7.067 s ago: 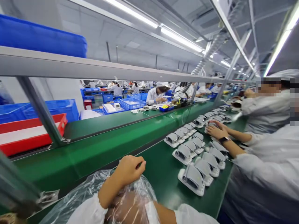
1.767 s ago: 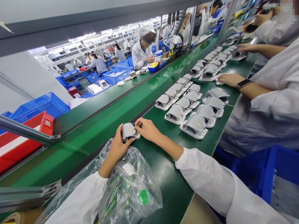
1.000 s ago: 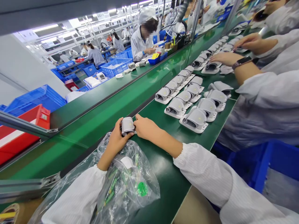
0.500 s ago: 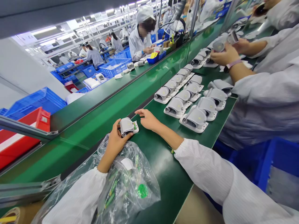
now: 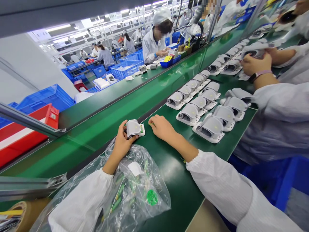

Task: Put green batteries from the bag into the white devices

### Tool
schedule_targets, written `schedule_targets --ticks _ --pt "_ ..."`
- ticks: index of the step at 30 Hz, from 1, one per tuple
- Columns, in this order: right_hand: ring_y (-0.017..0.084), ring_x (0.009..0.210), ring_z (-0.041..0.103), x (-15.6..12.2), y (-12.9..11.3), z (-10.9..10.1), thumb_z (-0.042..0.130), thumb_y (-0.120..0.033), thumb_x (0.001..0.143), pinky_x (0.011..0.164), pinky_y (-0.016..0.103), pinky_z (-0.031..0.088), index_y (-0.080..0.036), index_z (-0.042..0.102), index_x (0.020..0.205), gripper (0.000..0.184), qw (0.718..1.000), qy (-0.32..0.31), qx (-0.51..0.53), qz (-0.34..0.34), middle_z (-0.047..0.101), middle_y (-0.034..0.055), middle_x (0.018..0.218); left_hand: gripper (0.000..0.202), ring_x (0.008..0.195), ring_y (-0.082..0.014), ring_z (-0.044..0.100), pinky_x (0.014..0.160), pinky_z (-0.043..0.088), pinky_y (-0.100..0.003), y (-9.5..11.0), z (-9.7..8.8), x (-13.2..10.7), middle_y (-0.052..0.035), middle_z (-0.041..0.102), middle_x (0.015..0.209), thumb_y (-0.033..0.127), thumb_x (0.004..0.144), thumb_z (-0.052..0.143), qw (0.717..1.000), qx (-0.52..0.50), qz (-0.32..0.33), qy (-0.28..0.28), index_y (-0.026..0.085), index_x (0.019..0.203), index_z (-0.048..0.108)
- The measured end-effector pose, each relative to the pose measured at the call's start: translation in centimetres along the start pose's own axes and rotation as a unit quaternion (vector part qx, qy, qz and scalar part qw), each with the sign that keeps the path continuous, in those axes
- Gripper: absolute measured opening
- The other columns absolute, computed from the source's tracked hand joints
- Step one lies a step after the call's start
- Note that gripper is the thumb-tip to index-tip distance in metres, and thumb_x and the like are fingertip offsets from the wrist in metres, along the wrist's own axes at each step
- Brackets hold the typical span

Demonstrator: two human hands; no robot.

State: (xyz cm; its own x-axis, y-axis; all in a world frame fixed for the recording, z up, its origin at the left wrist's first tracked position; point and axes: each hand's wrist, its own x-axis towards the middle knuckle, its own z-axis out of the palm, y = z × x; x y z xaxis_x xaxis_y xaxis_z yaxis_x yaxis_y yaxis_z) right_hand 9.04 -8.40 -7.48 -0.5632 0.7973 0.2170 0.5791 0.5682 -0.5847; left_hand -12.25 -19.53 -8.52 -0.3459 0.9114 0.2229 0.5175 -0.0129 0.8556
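Green workbench [image 5: 173,190]: it is seen from above, and both hands are kept over its near part.
Green belt [image 5: 96,132]: it is placed beyond the workbench and runs beside its far edge.
Blue bin [image 5: 270,187]: it is set at the lower right, below the edge of the workbench, and is partly hidden by the right sleeve.
Clear plastic bag [image 5: 135,190]: it is laid beside and below the left forearm; green pieces are seen through it, and a round green spot is seen on it.
Red tray [image 5: 53,117]: it is placed at the left, on the other side of the belt.
Grey cuffs [image 5: 210,125]: they are curled on white base plates and arranged in rows, to the right of both hands.
Co-worker's hands [image 5: 257,66]: a similar grey unit is held by them above the farther rows.
Right hand [image 5: 164,128]: its fingers are bent and brought together at the tips, just beside the held cuff and apart from it.
Left hand [image 5: 122,140]: its fingers and thumb are clamped around the held cuff.
Held cuff [image 5: 133,129]: it is kept near the belt-side edge of the workbench, with its white plate end turned to the right hand.
Green insert [image 5: 141,128]: it is seen on that plate end.
Yellow-green piece [image 5: 151,124]: it is pinched at the right fingertips; its exact shape cannot be told.
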Motion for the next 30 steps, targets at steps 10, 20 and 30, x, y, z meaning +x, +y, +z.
schedule_targets --ticks 10,20,30 --pt "0.018 0.093 0.070 -0.1 -1.5 1.6 0.063 -0.015 0.094 0.083 0.030 0.053 -0.018 0.068 0.110 0.017 0.960 0.046 0.262 -0.083 0.075 0.0064 0.106 0.100 0.104 -0.0248 0.070 0.092 0.058 -0.039 0.0 0.0 0.1 -0.0150 0.065 0.136 0.039 0.070 0.094 0.998 -0.049 -0.009 -0.030 0.025 0.155 0.043" --pt "0.023 0.105 0.066 -0.1 -0.8 1.2 0.076 -0.022 0.093 0.095 0.035 0.048 -0.018 0.072 0.088 0.008 0.967 -0.051 0.134 -0.212 0.074 0.0076 0.104 0.098 0.106 -0.0252 0.069 0.094 0.059 -0.041 -0.6 -0.1 0.2 -0.0161 0.063 0.138 0.040 0.071 0.093 0.999 -0.035 0.009 -0.029 0.024 0.154 0.044" --pt "0.019 0.100 0.066 0.3 -0.8 2.3 0.084 -0.022 0.075 0.089 0.033 0.052 -0.017 0.068 0.085 0.019 0.936 -0.067 0.338 -0.072 0.069 0.0080 0.122 0.099 0.103 -0.0240 0.070 0.089 0.060 -0.038 -0.4 -0.8 0.5 -0.0173 0.064 0.140 0.042 0.069 0.094 0.996 -0.046 0.030 -0.068 0.026 0.153 0.044"
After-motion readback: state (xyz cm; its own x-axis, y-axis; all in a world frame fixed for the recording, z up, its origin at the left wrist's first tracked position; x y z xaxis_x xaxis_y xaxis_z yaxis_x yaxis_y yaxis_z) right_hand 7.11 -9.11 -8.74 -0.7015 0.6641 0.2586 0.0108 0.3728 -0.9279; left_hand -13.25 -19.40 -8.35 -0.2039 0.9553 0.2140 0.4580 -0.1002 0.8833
